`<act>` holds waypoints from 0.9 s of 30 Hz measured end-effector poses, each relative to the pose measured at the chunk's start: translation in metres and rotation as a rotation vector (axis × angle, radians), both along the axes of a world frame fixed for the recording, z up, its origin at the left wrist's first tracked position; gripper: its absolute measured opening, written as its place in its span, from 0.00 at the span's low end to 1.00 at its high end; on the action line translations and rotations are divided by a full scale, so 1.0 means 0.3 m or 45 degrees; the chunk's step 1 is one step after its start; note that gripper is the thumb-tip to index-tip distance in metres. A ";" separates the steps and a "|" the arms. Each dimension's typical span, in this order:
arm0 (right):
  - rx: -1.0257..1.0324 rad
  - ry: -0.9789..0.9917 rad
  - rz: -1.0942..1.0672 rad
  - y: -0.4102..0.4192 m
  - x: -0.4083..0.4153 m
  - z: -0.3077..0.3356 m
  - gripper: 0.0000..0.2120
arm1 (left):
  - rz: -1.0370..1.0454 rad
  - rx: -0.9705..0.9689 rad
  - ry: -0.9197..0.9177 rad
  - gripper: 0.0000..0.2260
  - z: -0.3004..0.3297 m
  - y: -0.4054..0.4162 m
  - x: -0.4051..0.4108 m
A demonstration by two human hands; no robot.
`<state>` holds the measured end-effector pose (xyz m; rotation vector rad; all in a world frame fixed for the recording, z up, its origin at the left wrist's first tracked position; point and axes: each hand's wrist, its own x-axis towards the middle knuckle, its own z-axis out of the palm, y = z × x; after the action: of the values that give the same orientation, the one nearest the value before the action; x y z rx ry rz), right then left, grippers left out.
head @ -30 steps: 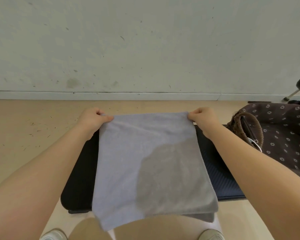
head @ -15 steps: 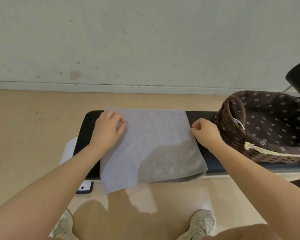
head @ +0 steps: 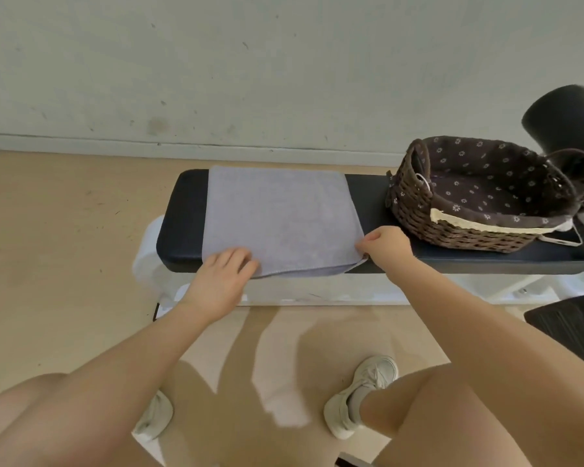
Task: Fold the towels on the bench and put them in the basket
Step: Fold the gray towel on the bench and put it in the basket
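Observation:
A pale grey towel (head: 277, 217) lies folded flat across the black padded bench (head: 182, 227). My left hand (head: 228, 271) rests on its near left corner with fingers spread flat. At the near right corner my right hand (head: 383, 249) pinches the towel's edge with curled fingers. A brown wicker basket (head: 429, 224) with a dark flowered lining stands on the bench to the right of the towel, and nothing shows inside it.
The bench has a white frame (head: 317, 291) and stands close to a pale wall. A black roller pad (head: 563, 116) sticks up at the far right, and a dark mat (head: 570, 325) lies on the floor right of me. My shoes (head: 361, 396) are on the beige floor.
The towel has been laid down flat on the bench. My left hand slid from its far left corner to the near left corner; my right hand moved to the near right corner.

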<state>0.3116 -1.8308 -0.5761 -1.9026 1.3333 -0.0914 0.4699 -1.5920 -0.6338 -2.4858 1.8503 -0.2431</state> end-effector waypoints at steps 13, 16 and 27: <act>0.240 0.064 -0.157 0.021 0.026 -0.042 0.09 | 0.340 -0.062 0.124 0.15 0.047 0.046 0.059; 0.378 -0.134 -0.314 0.013 0.018 -0.050 0.08 | 0.421 -0.205 0.286 0.07 0.059 0.050 0.047; 0.454 -0.360 -0.275 0.018 -0.064 -0.067 0.09 | 0.377 -0.125 0.670 0.15 0.047 0.104 0.013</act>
<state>0.2924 -1.8253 -0.5963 -1.3894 1.2604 -0.2082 0.4739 -1.5609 -0.6197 -3.0661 1.5902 0.3736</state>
